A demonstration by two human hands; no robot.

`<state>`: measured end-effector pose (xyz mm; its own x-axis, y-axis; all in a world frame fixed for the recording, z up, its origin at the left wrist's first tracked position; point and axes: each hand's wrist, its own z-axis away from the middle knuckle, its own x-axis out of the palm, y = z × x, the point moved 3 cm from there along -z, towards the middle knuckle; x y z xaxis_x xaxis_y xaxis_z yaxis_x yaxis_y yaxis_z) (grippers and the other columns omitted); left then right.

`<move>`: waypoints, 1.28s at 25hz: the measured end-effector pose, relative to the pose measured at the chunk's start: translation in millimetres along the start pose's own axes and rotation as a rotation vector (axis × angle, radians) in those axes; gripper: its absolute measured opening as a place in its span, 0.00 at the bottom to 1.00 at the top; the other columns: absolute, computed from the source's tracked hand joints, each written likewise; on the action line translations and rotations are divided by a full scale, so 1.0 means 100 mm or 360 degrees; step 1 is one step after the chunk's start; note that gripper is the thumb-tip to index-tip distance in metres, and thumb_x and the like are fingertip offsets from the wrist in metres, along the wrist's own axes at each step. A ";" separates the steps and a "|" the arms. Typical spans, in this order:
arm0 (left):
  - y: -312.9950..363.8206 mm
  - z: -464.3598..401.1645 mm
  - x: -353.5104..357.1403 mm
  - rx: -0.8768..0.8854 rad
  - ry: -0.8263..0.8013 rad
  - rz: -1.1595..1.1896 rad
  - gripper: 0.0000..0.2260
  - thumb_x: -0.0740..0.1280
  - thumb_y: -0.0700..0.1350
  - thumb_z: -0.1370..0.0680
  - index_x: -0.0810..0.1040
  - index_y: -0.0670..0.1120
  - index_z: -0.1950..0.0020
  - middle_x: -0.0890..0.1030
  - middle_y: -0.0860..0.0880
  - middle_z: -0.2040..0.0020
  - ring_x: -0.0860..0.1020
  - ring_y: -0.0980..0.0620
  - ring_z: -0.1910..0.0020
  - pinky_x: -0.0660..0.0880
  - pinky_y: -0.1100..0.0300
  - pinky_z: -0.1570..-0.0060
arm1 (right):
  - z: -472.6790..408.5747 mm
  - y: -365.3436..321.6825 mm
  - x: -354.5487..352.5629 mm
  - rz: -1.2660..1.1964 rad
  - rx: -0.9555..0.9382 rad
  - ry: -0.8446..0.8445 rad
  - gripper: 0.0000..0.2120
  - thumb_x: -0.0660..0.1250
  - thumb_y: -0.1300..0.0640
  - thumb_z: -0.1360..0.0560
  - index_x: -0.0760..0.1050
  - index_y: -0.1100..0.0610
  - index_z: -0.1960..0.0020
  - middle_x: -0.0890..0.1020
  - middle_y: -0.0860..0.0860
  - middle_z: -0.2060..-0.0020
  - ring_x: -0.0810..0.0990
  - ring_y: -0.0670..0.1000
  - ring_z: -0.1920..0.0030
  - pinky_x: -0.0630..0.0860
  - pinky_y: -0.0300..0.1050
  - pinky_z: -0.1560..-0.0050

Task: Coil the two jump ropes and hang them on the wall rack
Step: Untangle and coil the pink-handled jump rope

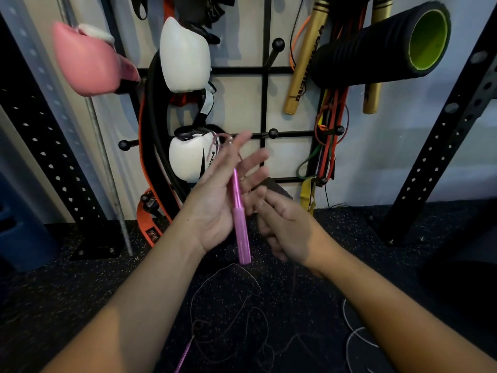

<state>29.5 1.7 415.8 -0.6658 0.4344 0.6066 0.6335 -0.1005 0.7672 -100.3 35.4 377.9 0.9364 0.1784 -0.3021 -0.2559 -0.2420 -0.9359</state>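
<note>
While the left hand (215,200) lies open under the pink handle (240,224), the right hand (285,227) curls loosely (grip unclear).

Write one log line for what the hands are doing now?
left hand: open, pink handle across palm | right hand: beside handle | pink rope: uncoiled on floor

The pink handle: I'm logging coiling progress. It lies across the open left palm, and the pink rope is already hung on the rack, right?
Not hung. The head view shows the pink rope loose on the floor; the pink handle does lie across the open left hand.
</note>
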 end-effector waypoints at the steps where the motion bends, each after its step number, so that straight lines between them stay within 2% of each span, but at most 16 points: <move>1: 0.04 0.00 -0.02 0.0049 0.0041 -0.0030 0.17 0.59 0.51 0.16 0.75 0.53 0.28 0.87 0.47 0.46 0.87 0.52 0.56 0.85 0.56 0.58 | 0.02 -0.03 -0.02 0.0239 -0.0065 -0.0017 0.09 0.58 0.51 0.14 0.76 0.47 0.49 0.74 0.43 0.71 0.73 0.44 0.72 0.73 0.42 0.71; 3: 0.09 -0.01 -0.06 0.0146 0.0167 -0.0170 0.17 0.57 0.52 0.14 0.73 0.55 0.26 0.88 0.48 0.50 0.86 0.53 0.59 0.85 0.55 0.60 | 0.04 -0.07 -0.07 0.0590 -0.0174 -0.0097 0.08 0.59 0.50 0.15 0.77 0.47 0.45 0.76 0.44 0.67 0.74 0.43 0.66 0.73 0.45 0.63; 5: 0.08 -0.04 -0.09 0.0238 0.0304 -0.0312 0.18 0.60 0.50 0.15 0.71 0.56 0.23 0.83 0.51 0.61 0.75 0.58 0.74 0.75 0.65 0.75 | 0.06 -0.11 -0.09 0.0797 -0.0228 -0.0153 0.08 0.59 0.49 0.15 0.76 0.47 0.42 0.75 0.44 0.67 0.73 0.44 0.66 0.71 0.46 0.63; 6: 0.06 -0.05 -0.10 0.0263 0.0302 -0.0335 0.20 0.61 0.46 0.15 0.69 0.55 0.22 0.80 0.52 0.63 0.69 0.59 0.76 0.69 0.66 0.78 | 0.06 -0.12 -0.09 0.0901 -0.0253 -0.0163 0.08 0.59 0.49 0.15 0.76 0.48 0.41 0.75 0.45 0.67 0.74 0.45 0.67 0.71 0.46 0.64; 8: 0.04 -0.06 -0.09 0.0222 0.0250 -0.0342 0.20 0.62 0.40 0.15 0.69 0.47 0.23 0.82 0.51 0.62 0.68 0.59 0.74 0.66 0.67 0.77 | 0.08 -0.13 -0.08 0.0989 -0.0287 -0.0149 0.09 0.58 0.50 0.14 0.77 0.50 0.41 0.76 0.47 0.68 0.75 0.49 0.66 0.69 0.47 0.65; 10: 0.05 -0.05 -0.07 0.0157 0.0204 -0.0331 0.17 0.60 0.41 0.15 0.72 0.39 0.26 0.87 0.49 0.56 0.74 0.58 0.68 0.73 0.66 0.72 | 0.10 -0.12 -0.09 0.0958 -0.0293 -0.0095 0.10 0.59 0.52 0.14 0.79 0.51 0.41 0.78 0.49 0.68 0.75 0.51 0.66 0.68 0.44 0.66; 13: 0.04 -0.01 0.00 0.0079 0.0145 -0.0287 0.19 0.60 0.51 0.16 0.70 0.54 0.24 0.88 0.45 0.52 0.84 0.52 0.62 0.84 0.55 0.62 | 0.12 -0.08 -0.12 0.0982 -0.0305 -0.0019 0.11 0.60 0.51 0.15 0.81 0.50 0.45 0.80 0.50 0.68 0.75 0.49 0.70 0.70 0.45 0.67; 15: 0.04 0.01 0.01 0.0043 0.0170 -0.0365 0.25 0.63 0.54 0.20 0.66 0.62 0.22 0.85 0.49 0.60 0.76 0.56 0.74 0.78 0.61 0.73 | 0.14 -0.09 -0.12 0.1061 -0.0303 -0.0036 0.11 0.60 0.47 0.16 0.79 0.49 0.49 0.79 0.50 0.68 0.75 0.49 0.70 0.71 0.50 0.66; 17: 0.06 -0.01 -0.02 0.0091 0.0175 -0.0377 0.24 0.63 0.47 0.17 0.67 0.56 0.21 0.84 0.50 0.62 0.72 0.58 0.75 0.72 0.65 0.75 | 0.16 -0.12 -0.12 0.1128 -0.0328 -0.0083 0.11 0.59 0.46 0.15 0.77 0.48 0.51 0.77 0.48 0.69 0.75 0.49 0.69 0.72 0.51 0.66; 18: 0.06 -0.01 -0.03 0.0111 0.0169 -0.0381 0.21 0.62 0.44 0.16 0.69 0.51 0.22 0.86 0.48 0.57 0.79 0.57 0.69 0.77 0.64 0.68 | 0.18 -0.13 -0.12 0.1142 -0.0333 -0.0126 0.10 0.59 0.47 0.15 0.77 0.47 0.50 0.78 0.47 0.67 0.76 0.49 0.68 0.74 0.51 0.65; 19: 0.07 -0.02 -0.05 0.0119 0.0158 -0.0400 0.19 0.60 0.43 0.15 0.71 0.46 0.24 0.88 0.46 0.50 0.85 0.54 0.58 0.82 0.61 0.55 | 0.19 -0.14 -0.11 0.1160 -0.0329 -0.0178 0.09 0.59 0.48 0.15 0.77 0.47 0.48 0.79 0.46 0.65 0.77 0.48 0.66 0.76 0.52 0.63; 21: 0.06 0.00 -0.07 0.0114 0.0127 -0.0488 0.17 0.58 0.44 0.14 0.74 0.42 0.27 0.85 0.44 0.37 0.83 0.49 0.37 0.75 0.52 0.32 | 0.22 -0.15 -0.08 0.1292 -0.0288 -0.0272 0.09 0.57 0.47 0.15 0.76 0.45 0.44 0.82 0.46 0.59 0.80 0.50 0.61 0.78 0.53 0.58; 23: 0.02 0.03 -0.06 0.0088 0.0078 -0.0686 0.16 0.58 0.44 0.14 0.76 0.42 0.29 0.84 0.45 0.34 0.80 0.50 0.32 0.70 0.51 0.27 | 0.24 -0.21 -0.12 0.1450 -0.0251 -0.0268 0.10 0.57 0.45 0.16 0.77 0.43 0.43 0.82 0.43 0.58 0.81 0.49 0.60 0.79 0.49 0.58; 26: -0.08 0.05 -0.04 -0.0028 -0.0028 -0.1044 0.14 0.58 0.43 0.14 0.81 0.41 0.37 0.87 0.44 0.41 0.83 0.48 0.38 0.73 0.48 0.29 | 0.20 -0.46 -0.32 0.1402 -0.0235 -0.0052 0.08 0.62 0.43 0.19 0.79 0.41 0.48 0.81 0.41 0.62 0.80 0.42 0.67 0.76 0.37 0.65; 29: -0.16 0.04 0.02 -0.0178 -0.0210 -0.0929 0.13 0.59 0.42 0.16 0.80 0.37 0.42 0.87 0.37 0.52 0.86 0.39 0.49 0.79 0.47 0.38 | 0.06 -0.64 -0.65 0.1146 -0.0378 0.0344 0.04 0.69 0.42 0.27 0.79 0.42 0.56 0.80 0.43 0.67 0.77 0.41 0.69 0.75 0.39 0.67; 32: -0.09 0.00 0.09 -0.0276 -0.0386 -0.0857 0.11 0.61 0.44 0.17 0.79 0.39 0.45 0.80 0.48 0.67 0.81 0.49 0.69 0.81 0.49 0.51 | -0.03 -0.63 -0.85 0.0923 -0.0540 0.0594 0.10 0.74 0.43 0.29 0.83 0.49 0.57 0.77 0.48 0.72 0.68 0.43 0.72 0.69 0.42 0.70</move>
<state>18.0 6.7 414.1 -0.7528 0.6539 0.0756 0.1464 0.0543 0.9877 -162.7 32.3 462.7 0.7091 -0.3856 -0.5903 -0.6997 -0.4885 -0.5213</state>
